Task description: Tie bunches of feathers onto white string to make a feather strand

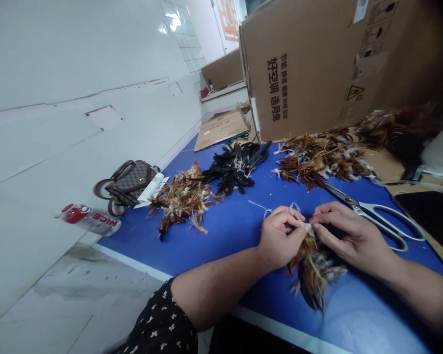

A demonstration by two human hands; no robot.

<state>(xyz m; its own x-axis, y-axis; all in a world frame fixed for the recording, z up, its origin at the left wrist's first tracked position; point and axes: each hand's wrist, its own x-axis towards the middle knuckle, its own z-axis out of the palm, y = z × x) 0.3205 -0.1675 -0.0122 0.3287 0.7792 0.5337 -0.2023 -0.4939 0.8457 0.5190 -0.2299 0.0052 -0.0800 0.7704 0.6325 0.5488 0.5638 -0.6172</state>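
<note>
Between my hands hangs a bunch of brown and black feathers (312, 275), its pale bound end up and the tips pointing down toward the table's front. My left hand (282, 236) is closed in a pinch on a thin whitish string (295, 210) at that bound end. Thumb and forefinger of my right hand (349, 236) pinch the top of the feather bunch from the other side. A loose tail of string lies on the blue tabletop (232, 241) left of my hands. Scissors (372, 214) with metal handles lie just beyond my right hand.
Piles of brown feathers (184, 196), black feathers (238, 164) and more brown feathers (325, 157) lie across the back. A large cardboard box (313, 73) stands behind them. A handbag (131, 182) and a red-capped bottle (90, 219) are at left, a dark flat object (428, 216) at right.
</note>
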